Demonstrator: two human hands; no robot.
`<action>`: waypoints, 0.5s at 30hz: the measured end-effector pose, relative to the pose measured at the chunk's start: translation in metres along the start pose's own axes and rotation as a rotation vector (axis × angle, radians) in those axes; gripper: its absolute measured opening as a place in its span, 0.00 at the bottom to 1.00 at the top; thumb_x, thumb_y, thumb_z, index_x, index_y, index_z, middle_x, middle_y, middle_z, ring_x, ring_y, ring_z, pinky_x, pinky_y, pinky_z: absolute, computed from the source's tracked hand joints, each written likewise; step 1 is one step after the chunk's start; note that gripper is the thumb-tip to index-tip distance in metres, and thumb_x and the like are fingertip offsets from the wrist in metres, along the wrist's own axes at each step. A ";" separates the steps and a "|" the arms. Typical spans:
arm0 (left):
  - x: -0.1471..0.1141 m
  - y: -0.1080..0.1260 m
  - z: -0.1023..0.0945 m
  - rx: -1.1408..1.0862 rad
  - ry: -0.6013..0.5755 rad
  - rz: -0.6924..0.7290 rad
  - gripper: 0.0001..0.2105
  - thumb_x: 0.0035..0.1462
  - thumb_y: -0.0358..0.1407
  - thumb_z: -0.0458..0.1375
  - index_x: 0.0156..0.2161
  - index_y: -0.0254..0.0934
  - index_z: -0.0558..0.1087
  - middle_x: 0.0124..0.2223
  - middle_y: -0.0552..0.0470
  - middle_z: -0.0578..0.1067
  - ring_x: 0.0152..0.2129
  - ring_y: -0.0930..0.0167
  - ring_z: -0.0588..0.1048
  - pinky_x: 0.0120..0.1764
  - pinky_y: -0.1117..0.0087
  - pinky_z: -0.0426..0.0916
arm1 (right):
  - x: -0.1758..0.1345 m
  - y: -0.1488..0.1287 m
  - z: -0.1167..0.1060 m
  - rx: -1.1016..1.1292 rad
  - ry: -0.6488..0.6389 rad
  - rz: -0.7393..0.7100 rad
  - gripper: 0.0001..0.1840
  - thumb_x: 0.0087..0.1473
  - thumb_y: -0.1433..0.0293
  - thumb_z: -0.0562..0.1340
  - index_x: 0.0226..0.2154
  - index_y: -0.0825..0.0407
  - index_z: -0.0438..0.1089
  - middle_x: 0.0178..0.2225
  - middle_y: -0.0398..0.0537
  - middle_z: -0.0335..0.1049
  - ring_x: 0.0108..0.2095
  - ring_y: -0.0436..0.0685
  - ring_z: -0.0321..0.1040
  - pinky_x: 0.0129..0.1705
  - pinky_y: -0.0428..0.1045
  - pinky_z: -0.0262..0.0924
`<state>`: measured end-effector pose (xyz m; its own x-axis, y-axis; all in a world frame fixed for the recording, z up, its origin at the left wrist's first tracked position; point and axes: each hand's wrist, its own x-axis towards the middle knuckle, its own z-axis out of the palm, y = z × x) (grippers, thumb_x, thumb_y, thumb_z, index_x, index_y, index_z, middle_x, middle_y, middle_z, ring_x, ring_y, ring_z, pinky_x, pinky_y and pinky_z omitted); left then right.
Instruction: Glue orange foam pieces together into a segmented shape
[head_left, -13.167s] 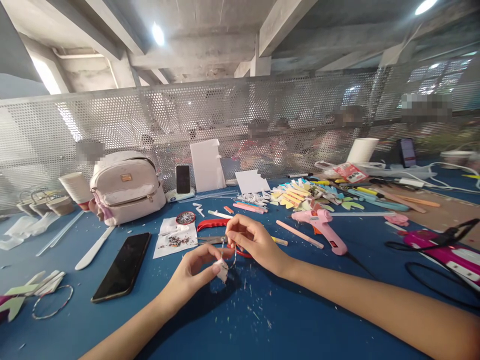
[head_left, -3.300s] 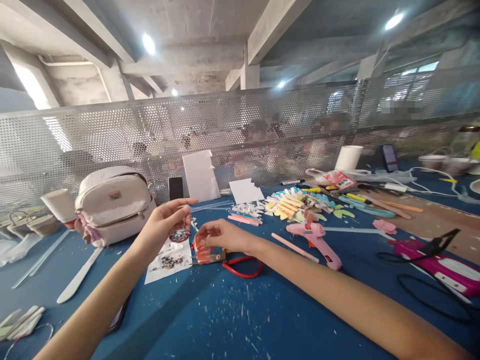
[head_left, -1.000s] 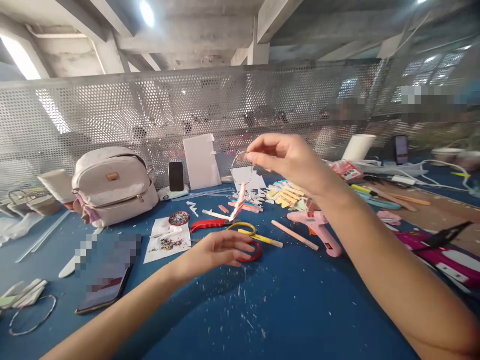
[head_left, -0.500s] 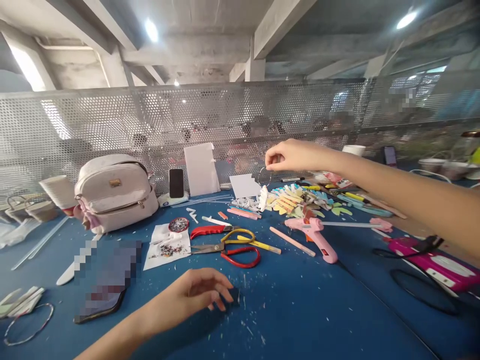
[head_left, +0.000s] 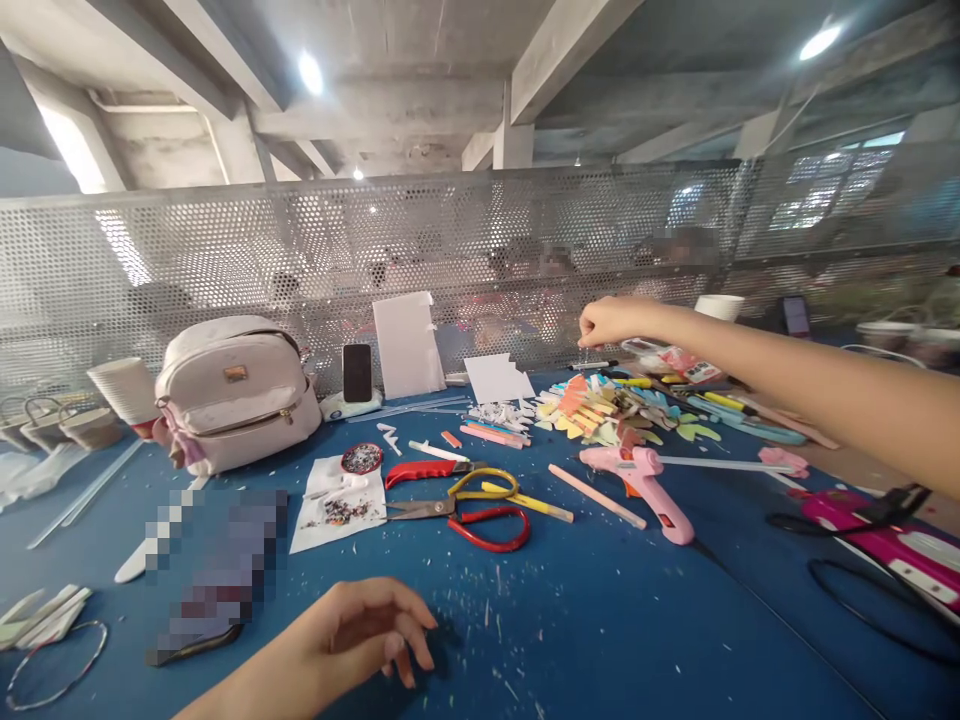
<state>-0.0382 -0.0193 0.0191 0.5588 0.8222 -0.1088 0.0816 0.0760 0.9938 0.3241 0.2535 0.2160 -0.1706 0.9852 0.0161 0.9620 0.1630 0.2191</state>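
My right hand (head_left: 616,320) reaches out over the back of the table, fingers pinched together. Something thin and pale shows faintly below its fingertips, too small to make out. Under and beside it lies a heap of coloured cut pieces (head_left: 592,410), yellow, orange, blue and green. Above the near table surface my left hand (head_left: 375,630) hangs with loosely bent fingers apart, holding nothing. Scissors (head_left: 435,510) with one yellow and one red handle lie beyond it, beside a red-handled tool (head_left: 424,472). A pink glue gun (head_left: 637,475) rests right of them.
A white backpack (head_left: 236,400) and a stack of paper cups (head_left: 124,390) stand left. A phone (head_left: 225,570) lies in front of the backpack. White paper (head_left: 315,540) carries small dark bits. A magenta power strip (head_left: 892,545) with black cable lies right. A perforated metal screen (head_left: 442,240) closes the back.
My right hand has moved right, and the thin loop seen hanging below it is no longer clear. My left hand has drawn nearer and left; the small dark patch at its fingertips is gone.
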 end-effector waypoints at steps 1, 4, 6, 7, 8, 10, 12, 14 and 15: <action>-0.001 0.001 0.000 0.001 -0.006 -0.002 0.18 0.62 0.50 0.60 0.49 0.39 0.75 0.42 0.45 0.80 0.36 0.71 0.76 0.43 0.68 0.69 | 0.001 0.002 -0.002 -0.002 -0.009 0.009 0.12 0.54 0.68 0.65 0.22 0.54 0.75 0.23 0.48 0.73 0.28 0.58 0.70 0.32 0.50 0.55; -0.003 0.004 0.000 0.006 -0.013 -0.005 0.18 0.64 0.49 0.59 0.50 0.38 0.75 0.43 0.45 0.80 0.37 0.70 0.76 0.45 0.66 0.69 | 0.005 0.008 -0.009 0.003 -0.042 0.009 0.12 0.55 0.67 0.65 0.22 0.54 0.75 0.23 0.48 0.73 0.30 0.59 0.71 0.33 0.50 0.56; -0.002 0.007 0.001 0.014 -0.017 -0.001 0.17 0.65 0.48 0.58 0.50 0.38 0.74 0.43 0.45 0.80 0.37 0.70 0.76 0.46 0.66 0.69 | 0.009 0.011 -0.011 0.008 -0.078 0.005 0.12 0.58 0.66 0.65 0.25 0.54 0.76 0.26 0.48 0.73 0.32 0.58 0.71 0.35 0.50 0.60; -0.002 0.008 0.001 0.020 -0.022 0.000 0.17 0.65 0.48 0.58 0.50 0.37 0.74 0.43 0.45 0.80 0.37 0.70 0.76 0.46 0.66 0.69 | 0.012 0.012 -0.011 0.010 -0.098 0.008 0.11 0.60 0.66 0.64 0.28 0.55 0.76 0.29 0.48 0.74 0.33 0.57 0.72 0.36 0.50 0.63; -0.001 0.008 0.002 0.024 -0.027 0.001 0.18 0.65 0.48 0.58 0.50 0.37 0.74 0.43 0.44 0.80 0.37 0.70 0.76 0.45 0.66 0.69 | 0.015 0.013 -0.009 0.011 -0.120 0.014 0.11 0.62 0.65 0.64 0.33 0.55 0.75 0.32 0.48 0.75 0.34 0.56 0.72 0.38 0.51 0.65; 0.000 0.009 0.005 0.029 -0.028 0.001 0.18 0.65 0.49 0.57 0.50 0.37 0.74 0.43 0.44 0.80 0.36 0.70 0.76 0.45 0.66 0.69 | 0.022 0.015 -0.001 0.018 -0.169 0.030 0.11 0.65 0.64 0.63 0.43 0.56 0.73 0.41 0.49 0.74 0.39 0.56 0.73 0.42 0.54 0.70; 0.000 0.009 0.007 0.028 -0.024 0.000 0.19 0.64 0.49 0.58 0.50 0.36 0.74 0.42 0.44 0.80 0.36 0.70 0.76 0.45 0.67 0.69 | 0.030 0.017 0.010 0.032 -0.211 0.047 0.14 0.66 0.64 0.62 0.49 0.55 0.70 0.48 0.51 0.72 0.43 0.57 0.73 0.44 0.56 0.71; -0.001 0.008 0.009 0.023 -0.016 -0.004 0.18 0.64 0.49 0.58 0.50 0.36 0.74 0.42 0.45 0.80 0.36 0.71 0.76 0.45 0.66 0.69 | 0.038 0.020 0.019 0.041 -0.226 0.069 0.15 0.66 0.64 0.62 0.52 0.54 0.69 0.50 0.53 0.70 0.45 0.59 0.72 0.46 0.57 0.71; -0.002 0.007 0.009 0.022 -0.013 -0.005 0.18 0.64 0.49 0.58 0.50 0.36 0.74 0.42 0.45 0.80 0.36 0.71 0.76 0.45 0.66 0.69 | 0.042 0.021 0.021 0.043 -0.224 0.080 0.16 0.66 0.64 0.62 0.53 0.54 0.69 0.51 0.53 0.70 0.46 0.59 0.72 0.46 0.57 0.71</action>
<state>-0.0309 -0.0254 0.0261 0.5687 0.8147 -0.1138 0.1021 0.0674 0.9925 0.3415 0.2995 0.2005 -0.0461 0.9814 -0.1864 0.9796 0.0809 0.1841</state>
